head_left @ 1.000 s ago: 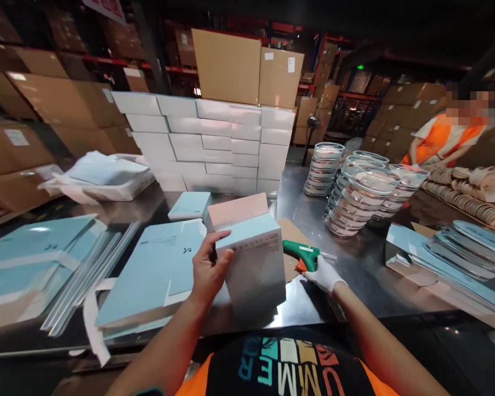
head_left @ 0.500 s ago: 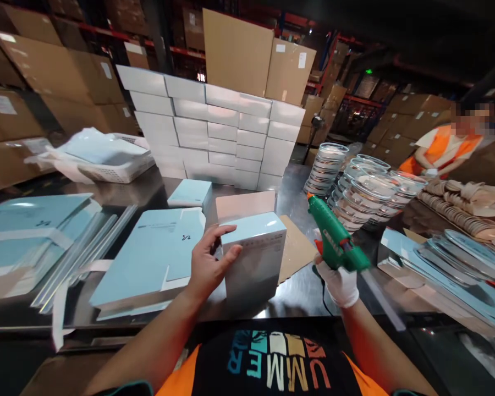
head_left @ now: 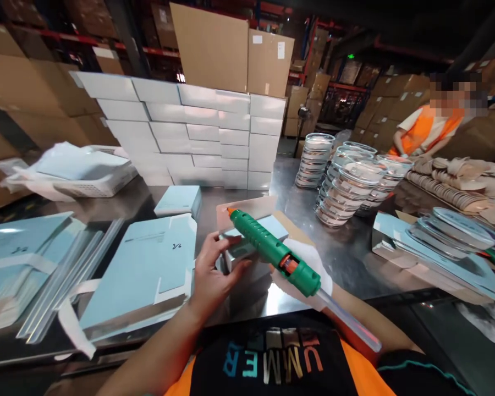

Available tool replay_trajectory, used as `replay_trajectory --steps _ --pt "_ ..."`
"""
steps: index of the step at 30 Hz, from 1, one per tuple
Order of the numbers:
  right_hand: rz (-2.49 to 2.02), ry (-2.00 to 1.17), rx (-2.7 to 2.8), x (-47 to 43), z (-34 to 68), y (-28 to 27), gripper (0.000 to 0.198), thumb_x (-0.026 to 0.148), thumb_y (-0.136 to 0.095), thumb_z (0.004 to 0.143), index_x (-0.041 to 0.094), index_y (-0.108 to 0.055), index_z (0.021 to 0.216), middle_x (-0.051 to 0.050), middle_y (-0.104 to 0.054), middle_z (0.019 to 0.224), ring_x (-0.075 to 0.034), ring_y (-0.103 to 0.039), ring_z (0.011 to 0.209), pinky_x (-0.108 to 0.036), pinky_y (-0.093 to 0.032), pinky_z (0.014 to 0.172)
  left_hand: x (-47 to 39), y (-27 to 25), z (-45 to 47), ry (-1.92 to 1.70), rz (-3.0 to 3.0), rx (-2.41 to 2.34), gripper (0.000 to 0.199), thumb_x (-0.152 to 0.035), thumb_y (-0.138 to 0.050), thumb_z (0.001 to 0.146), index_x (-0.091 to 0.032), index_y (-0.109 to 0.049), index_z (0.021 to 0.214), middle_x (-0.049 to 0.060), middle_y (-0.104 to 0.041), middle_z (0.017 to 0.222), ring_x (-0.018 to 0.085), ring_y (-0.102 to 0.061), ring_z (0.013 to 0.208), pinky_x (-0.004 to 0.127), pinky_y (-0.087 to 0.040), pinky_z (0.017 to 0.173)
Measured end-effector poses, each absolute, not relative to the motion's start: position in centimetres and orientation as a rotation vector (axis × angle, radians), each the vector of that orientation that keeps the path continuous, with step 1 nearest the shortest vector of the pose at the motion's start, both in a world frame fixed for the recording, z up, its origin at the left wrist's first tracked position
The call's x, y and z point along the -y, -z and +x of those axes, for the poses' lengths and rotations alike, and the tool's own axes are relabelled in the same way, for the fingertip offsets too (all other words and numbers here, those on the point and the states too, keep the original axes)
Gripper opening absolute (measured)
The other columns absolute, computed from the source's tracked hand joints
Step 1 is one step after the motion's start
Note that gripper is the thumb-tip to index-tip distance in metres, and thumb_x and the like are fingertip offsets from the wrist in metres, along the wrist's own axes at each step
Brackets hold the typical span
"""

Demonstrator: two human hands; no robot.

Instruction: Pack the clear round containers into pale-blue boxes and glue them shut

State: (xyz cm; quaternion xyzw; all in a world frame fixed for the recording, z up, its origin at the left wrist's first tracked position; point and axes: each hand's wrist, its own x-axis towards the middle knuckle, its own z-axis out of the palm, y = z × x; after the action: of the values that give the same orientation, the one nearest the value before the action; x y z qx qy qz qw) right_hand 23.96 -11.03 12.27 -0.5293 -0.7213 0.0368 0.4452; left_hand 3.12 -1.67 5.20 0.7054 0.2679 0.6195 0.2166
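Observation:
My right hand [head_left: 303,264], in a white glove, grips a green hot glue gun [head_left: 264,239]. Its orange nozzle points to the upper left, over the light-blue box [head_left: 276,226], and a long clear glue stick [head_left: 350,322] juts from its rear. My bare left hand [head_left: 216,269] holds the left side of that box between thumb and fingers. A pale flap [head_left: 247,208] stands up behind the box. Much of the box is hidden by the glue gun and the glove, so I cannot tell whether the nozzle touches it.
Flat light-blue box blanks [head_left: 144,264] and loose glue sticks [head_left: 72,275] lie left. White boxes [head_left: 202,132] form a wall at the back. Stacked clear round containers [head_left: 350,187] stand right, near more blue cartons [head_left: 421,258]. A person in an orange vest [head_left: 423,126] works beyond.
My right hand has brought the glue gun leftward from the box's right side to above it. My left hand still holds the box, whose front face now shows less. The view has shifted slightly.

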Motion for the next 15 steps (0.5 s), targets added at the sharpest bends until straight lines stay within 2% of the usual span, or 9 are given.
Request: replay_trajectory --steps 5,9,12,15 --pt "-1.473 -0.382 1.301 9.9 27.2 -9.8 0.024 0.046 -0.075 0.076 0.026 -0.062 0.071 -0.004 -0.066 0.070 -0.022 -0.061 0.065 -0.037 -0.055 0.063 1.4 -4.4 2.7 -1.719 1.863 -0.829 0.039 -0.054 -0.087 0.090 -0.025 -0.083 0.116 0.009 -0.072 0.115 0.028 -0.067 0.123 0.035 -0.053 0.103" --pt "-1.510 -0.710 0.966 8.0 29.9 -7.1 0.043 0.065 -0.069 0.085 0.023 -0.064 0.087 -0.007 -0.073 0.079 -0.018 -0.059 0.055 -0.032 -0.052 0.051 1.2 -4.9 2.5 -1.680 1.697 -0.839 0.050 -0.065 -0.087 0.085 -0.022 -0.083 0.110 0.008 -0.073 0.116 0.027 -0.068 0.119 0.031 -0.052 0.098" --pt "-1.562 -0.961 0.822 6.6 31.6 -5.0 0.049 0.067 -0.055 0.098 0.019 -0.063 0.092 -0.013 -0.078 0.085 -0.017 -0.060 0.051 -0.031 -0.055 0.050 1.1 -5.7 2.5 -1.675 1.625 -0.868 0.057 -0.072 -0.087 0.082 -0.021 -0.082 0.107 0.007 -0.074 0.112 0.025 -0.069 0.107 0.029 -0.052 0.086" --pt "-1.805 -0.816 0.972 6.0 33.2 -2.9 0.055 0.060 -0.035 0.110 0.019 -0.063 0.085 -0.012 -0.072 0.065 -0.022 -0.063 0.049 -0.034 -0.055 0.049 1.1 -6.3 2.2 -1.637 1.584 -0.892 0.061 -0.075 -0.086 0.080 -0.020 -0.082 0.107 0.007 -0.076 0.107 0.024 -0.069 0.098 0.029 -0.053 0.080"
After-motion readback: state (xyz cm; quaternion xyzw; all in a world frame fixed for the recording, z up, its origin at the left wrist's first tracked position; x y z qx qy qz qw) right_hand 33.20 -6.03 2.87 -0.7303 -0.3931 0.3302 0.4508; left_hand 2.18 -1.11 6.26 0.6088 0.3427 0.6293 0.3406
